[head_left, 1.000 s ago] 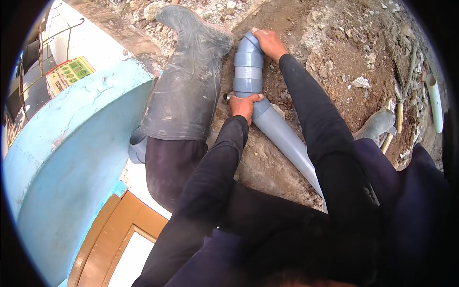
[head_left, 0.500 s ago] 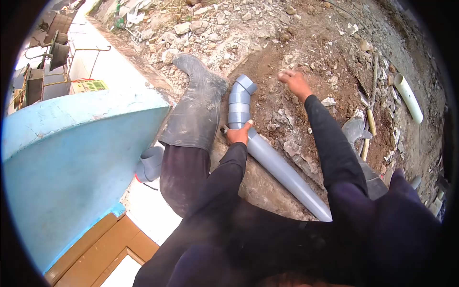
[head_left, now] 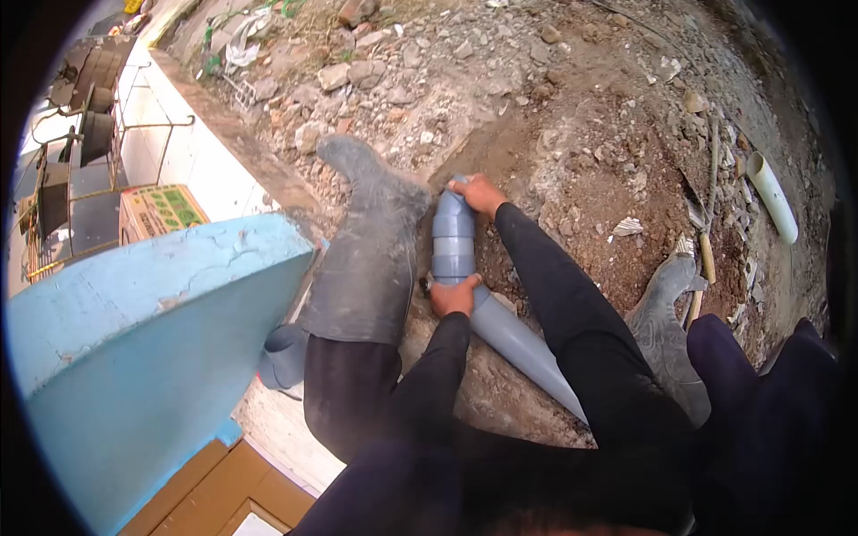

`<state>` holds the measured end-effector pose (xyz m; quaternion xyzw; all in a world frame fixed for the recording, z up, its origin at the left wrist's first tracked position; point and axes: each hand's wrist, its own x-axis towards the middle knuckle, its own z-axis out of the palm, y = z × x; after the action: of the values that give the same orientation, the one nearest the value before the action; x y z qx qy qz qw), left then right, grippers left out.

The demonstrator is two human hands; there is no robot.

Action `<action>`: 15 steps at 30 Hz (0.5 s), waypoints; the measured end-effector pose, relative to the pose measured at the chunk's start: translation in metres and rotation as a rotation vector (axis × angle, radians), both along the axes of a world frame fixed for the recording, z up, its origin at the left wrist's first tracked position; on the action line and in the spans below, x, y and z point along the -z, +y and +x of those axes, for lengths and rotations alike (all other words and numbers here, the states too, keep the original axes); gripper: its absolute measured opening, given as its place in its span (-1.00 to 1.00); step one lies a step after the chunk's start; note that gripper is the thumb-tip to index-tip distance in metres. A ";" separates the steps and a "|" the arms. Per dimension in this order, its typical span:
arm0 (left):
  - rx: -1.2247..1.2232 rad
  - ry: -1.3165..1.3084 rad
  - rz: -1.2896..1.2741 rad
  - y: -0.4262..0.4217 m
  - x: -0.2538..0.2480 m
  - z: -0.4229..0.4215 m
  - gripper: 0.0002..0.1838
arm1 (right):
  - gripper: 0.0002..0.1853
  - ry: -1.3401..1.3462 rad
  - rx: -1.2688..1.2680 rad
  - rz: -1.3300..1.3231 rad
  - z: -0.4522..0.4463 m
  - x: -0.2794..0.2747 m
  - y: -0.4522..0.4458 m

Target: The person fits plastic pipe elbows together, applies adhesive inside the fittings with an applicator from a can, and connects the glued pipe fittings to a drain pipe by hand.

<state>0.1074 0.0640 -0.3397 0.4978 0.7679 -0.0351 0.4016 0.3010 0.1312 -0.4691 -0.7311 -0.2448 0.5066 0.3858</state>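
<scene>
Left hand (head_left: 456, 296) clasped the grey pipe (head_left: 520, 345) beside its collar (head_left: 453, 265), right hand (head_left: 480, 194) grasped its far elbow (head_left: 452, 217), the pipe ran across brown soil (head_left: 585, 192), just right of a rubber boot (head_left: 362, 255).

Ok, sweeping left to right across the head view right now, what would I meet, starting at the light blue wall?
Light blue wall → left boot → grey pipe with its elbow → right boot → loose pale pipe.
</scene>
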 end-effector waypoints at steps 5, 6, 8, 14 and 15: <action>0.026 -0.007 0.077 -0.001 0.015 -0.008 0.05 | -0.44 -0.295 -0.034 0.154 -0.001 -0.002 0.000; 0.028 -0.032 0.140 -0.003 0.011 -0.009 0.01 | -0.45 -0.273 -0.037 0.173 -0.004 -0.012 -0.003; 0.014 -0.089 0.184 -0.019 0.014 -0.015 0.01 | -0.45 -0.236 -0.035 0.205 0.002 -0.059 -0.006; -0.053 -0.232 0.092 -0.012 0.040 -0.025 0.08 | -0.38 -0.226 0.006 0.077 -0.003 -0.012 -0.001; -0.059 -0.254 0.103 -0.011 0.042 -0.021 0.06 | -0.38 -0.268 0.004 0.089 0.000 -0.005 0.004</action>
<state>0.0862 0.0531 -0.3818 0.4954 0.7260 0.0792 0.4703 0.3010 0.1354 -0.4639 -0.7750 -0.3147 0.3923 0.3827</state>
